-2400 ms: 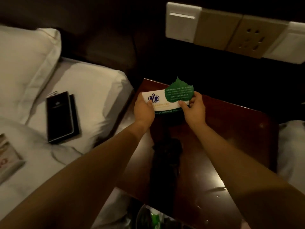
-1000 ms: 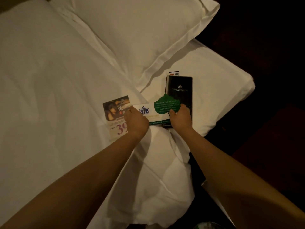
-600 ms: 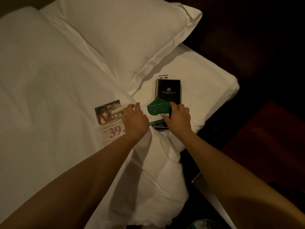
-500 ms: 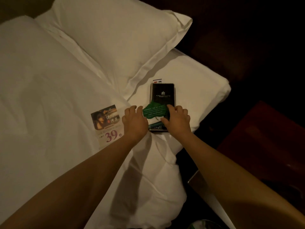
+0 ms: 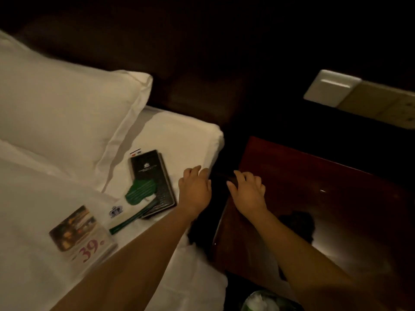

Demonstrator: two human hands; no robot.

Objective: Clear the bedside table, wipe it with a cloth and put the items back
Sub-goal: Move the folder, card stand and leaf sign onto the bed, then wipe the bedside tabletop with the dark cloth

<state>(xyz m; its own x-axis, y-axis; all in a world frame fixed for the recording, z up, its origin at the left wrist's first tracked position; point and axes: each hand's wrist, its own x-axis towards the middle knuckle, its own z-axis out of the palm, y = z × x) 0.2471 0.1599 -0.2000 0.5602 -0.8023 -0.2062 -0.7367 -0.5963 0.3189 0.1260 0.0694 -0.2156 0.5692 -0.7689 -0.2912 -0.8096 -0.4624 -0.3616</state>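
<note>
A white card with a green leaf-shaped tag [image 5: 139, 192] lies on the white bed [image 5: 184, 140], partly over a black folder [image 5: 152, 176]. Left of them rests a photo leaflet marked 39 [image 5: 78, 232]. My left hand [image 5: 195, 190] hovers over the bed's right edge, fingers apart and empty. My right hand [image 5: 247, 190] hangs over the left edge of the dark red wooden bedside table [image 5: 336, 198], fingers spread and holding nothing. The tabletop in view is bare and glossy.
A white pillow [image 5: 62, 108] fills the upper left. Wall switches and a socket panel [image 5: 359, 99] sit behind the table. A bin with clear wrapping [image 5: 260, 301] is at the bottom edge. A dark gap separates bed and table.
Both hands let go of the leaf card, left it on the black folder, and moved right toward the table. The view has swung right, bringing the table back in sight.
</note>
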